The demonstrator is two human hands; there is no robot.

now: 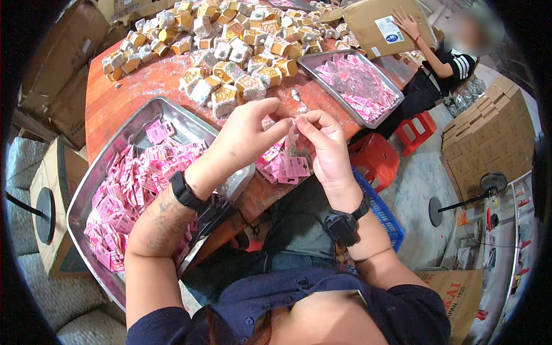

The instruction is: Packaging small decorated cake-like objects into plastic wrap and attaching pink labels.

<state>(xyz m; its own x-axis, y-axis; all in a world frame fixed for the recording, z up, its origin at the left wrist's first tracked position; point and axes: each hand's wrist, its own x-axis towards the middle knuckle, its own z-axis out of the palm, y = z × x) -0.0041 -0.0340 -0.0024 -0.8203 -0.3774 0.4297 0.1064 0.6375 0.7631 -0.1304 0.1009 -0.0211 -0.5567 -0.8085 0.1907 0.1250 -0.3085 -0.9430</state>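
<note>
My left hand (pixel 253 131) and my right hand (pixel 326 144) meet above the near edge of the table, fingertips close together. Between thumb and finger, the right one pinches a small clear plastic packet (pixel 295 142) that hangs down. The left fingers are curled in a pinch beside its top; what is in them, if anything, is too small to make out. Just below lies a small pile of pink cards (pixel 296 167), partly hidden by my hands. At my left, under my forearm, a metal tray (pixel 77 198) holds a heap of pink carded packets (pixel 129 187).
Many gold-and-white bundles (pixel 233 72) cover the far part of the red table (pixel 103 95). Another metal tray (pixel 386 118) of pink packets stands right. Beyond it, a co-worker's hand (pixel 407 26) touches a cardboard box (pixel 368 29). Red stools (pixel 374 161) and a blue basket (pixel 382 213) stand right.
</note>
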